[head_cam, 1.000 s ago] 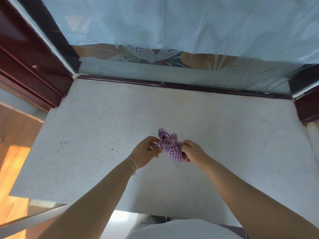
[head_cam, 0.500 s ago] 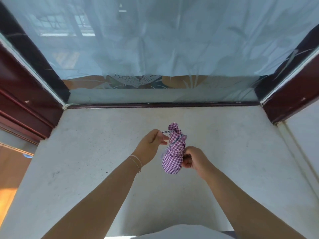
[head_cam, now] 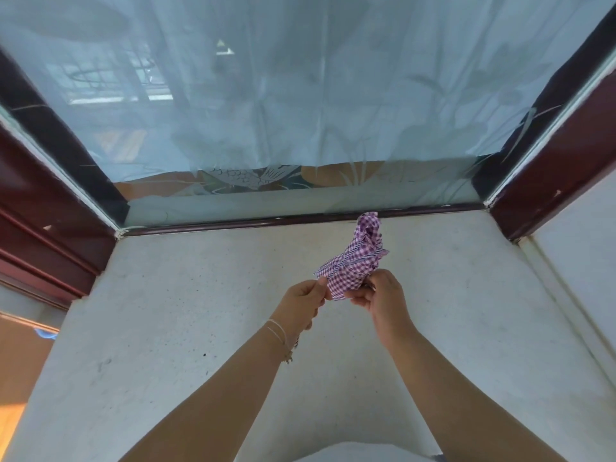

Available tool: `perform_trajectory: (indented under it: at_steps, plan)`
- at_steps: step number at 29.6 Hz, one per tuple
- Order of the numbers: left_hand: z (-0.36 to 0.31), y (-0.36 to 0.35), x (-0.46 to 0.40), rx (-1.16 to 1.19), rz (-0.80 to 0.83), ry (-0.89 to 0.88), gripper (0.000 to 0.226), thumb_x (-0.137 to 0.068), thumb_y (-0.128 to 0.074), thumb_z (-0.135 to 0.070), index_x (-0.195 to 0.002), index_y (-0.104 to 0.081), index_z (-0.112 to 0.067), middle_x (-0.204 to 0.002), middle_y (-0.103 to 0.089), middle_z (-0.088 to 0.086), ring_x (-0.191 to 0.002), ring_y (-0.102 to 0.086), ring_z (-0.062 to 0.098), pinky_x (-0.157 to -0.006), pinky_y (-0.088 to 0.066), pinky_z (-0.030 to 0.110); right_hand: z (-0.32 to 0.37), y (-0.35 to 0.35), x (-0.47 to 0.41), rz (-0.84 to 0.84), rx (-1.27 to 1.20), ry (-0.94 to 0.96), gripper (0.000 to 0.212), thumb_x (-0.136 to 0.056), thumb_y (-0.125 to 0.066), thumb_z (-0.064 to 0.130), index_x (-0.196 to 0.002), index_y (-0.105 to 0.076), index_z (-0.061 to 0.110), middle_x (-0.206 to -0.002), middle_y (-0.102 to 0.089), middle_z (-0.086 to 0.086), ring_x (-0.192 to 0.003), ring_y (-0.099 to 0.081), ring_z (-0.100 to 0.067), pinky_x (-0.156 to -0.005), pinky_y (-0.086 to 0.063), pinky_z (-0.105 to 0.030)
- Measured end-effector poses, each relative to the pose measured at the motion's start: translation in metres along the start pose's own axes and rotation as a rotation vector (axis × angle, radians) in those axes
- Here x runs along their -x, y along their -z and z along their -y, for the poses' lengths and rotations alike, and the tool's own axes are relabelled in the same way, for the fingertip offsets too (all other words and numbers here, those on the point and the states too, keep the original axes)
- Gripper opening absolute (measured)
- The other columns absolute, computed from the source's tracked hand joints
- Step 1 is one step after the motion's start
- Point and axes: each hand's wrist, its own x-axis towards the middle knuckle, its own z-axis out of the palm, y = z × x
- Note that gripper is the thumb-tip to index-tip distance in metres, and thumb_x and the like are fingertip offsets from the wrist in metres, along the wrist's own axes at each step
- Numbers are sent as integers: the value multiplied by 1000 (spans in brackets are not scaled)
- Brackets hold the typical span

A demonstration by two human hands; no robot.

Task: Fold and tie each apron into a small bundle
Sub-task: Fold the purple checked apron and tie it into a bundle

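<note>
A small bundle of purple-and-white checked apron is held up in the air above the white stone sill. A striped strap wraps across its middle, and its top end points toward the window. My left hand pinches the strap end and the bundle's lower left corner. My right hand grips the bundle's lower right side with curled fingers. A thin bracelet sits on my left wrist.
Frosted window glass with a fish pattern rises behind the sill. Dark red wooden frames stand at the left and right. A white wall borders the sill on the right.
The bundle has been lifted higher and tipped so its top points away from me. Both hands have moved to its lower end. The view has tilted up toward the window.
</note>
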Motion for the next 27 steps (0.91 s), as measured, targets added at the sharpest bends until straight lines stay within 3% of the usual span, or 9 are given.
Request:
perform_trajectory:
  at_steps: [3, 6, 9, 11, 13, 16, 21, 24, 27]
  plan:
    - [-6, -3, -1, -11, -39, -29, 35, -97, -50, -37, -76, -55, -9, -61, -32, 1, -51, -25, 11, -44, -23, 18, 4, -4, 0, 1, -5, 24, 21, -96, -38, 11, -96, -58, 4, -83, -70, -13, -72, -64, -24, -69, -52, -37]
    - [-17, -2, -4, -133, -115, -152, 31, -97, -50, -32, -73, -59, -13, -58, -42, -4, -50, -33, 7, -47, -29, 13, 8, -5, -4, -21, 4, 3, 17, -96, -39, 12, -87, -53, 8, -72, -56, -13, -60, -51, -17, -58, -42, -30]
    - [-26, 6, -8, -277, -176, -256, 23, -97, -49, -27, -81, -62, -17, -98, -59, -5, -86, -53, 8, -82, -41, 16, 12, -3, -18, -60, 163, -88, 24, -99, -39, 13, -79, -49, 8, -64, -48, -6, -47, -41, -9, -46, -35, -23]
    - [-29, 11, -12, -284, -106, -240, 21, -98, -46, -31, -87, -60, -21, -122, -52, -5, -109, -51, 13, -98, -37, 25, 12, -1, -25, -44, 152, -158, 20, -99, -41, 11, -84, -54, 10, -73, -55, -4, -59, -51, -12, -54, -45, -24]
    - [-30, 11, -13, -349, 55, -168, 19, -98, -44, -39, -103, -56, -25, -119, -56, -2, -101, -56, 13, -90, -46, 24, 19, -2, -21, 3, 63, -251, 16, -101, -39, 9, -97, -54, 8, -81, -58, -4, -70, -55, -15, -55, -51, -24]
    - [-28, -1, -9, -472, 166, -156, 28, -94, -48, -43, -100, -46, -16, -83, -52, -5, -72, -49, 8, -61, -44, 14, 25, 2, -14, 46, 15, -299, 22, -101, -36, 12, -108, -56, 5, -96, -64, -13, -86, -62, -25, -67, -53, -34]
    - [-28, -13, -5, -369, 129, -229, 62, -85, -62, -44, -133, -28, -23, -116, -51, -7, -104, -57, 16, -85, -51, 27, 26, 10, -8, 74, 123, -281, 28, -100, -39, 10, -124, -52, 3, -112, -64, -17, -103, -62, -32, -91, -53, -47]
    - [-32, -19, -6, -347, 75, -284, 59, -89, -56, -46, -138, -31, -25, -127, -55, -2, -97, -57, 12, -79, -51, 24, 29, 16, -1, 96, 64, -231, 26, -100, -42, 12, -124, -52, 8, -107, -67, -16, -90, -64, -28, -91, -54, -45]
    - [-36, -26, -12, -422, 123, -291, 54, -92, -52, -47, -138, -35, -25, -132, -54, -2, -96, -53, 10, -78, -47, 22, 33, 22, 12, -80, 363, -66, 25, -101, -42, 16, -122, -53, 8, -99, -65, -9, -73, -61, -18, -79, -56, -34]
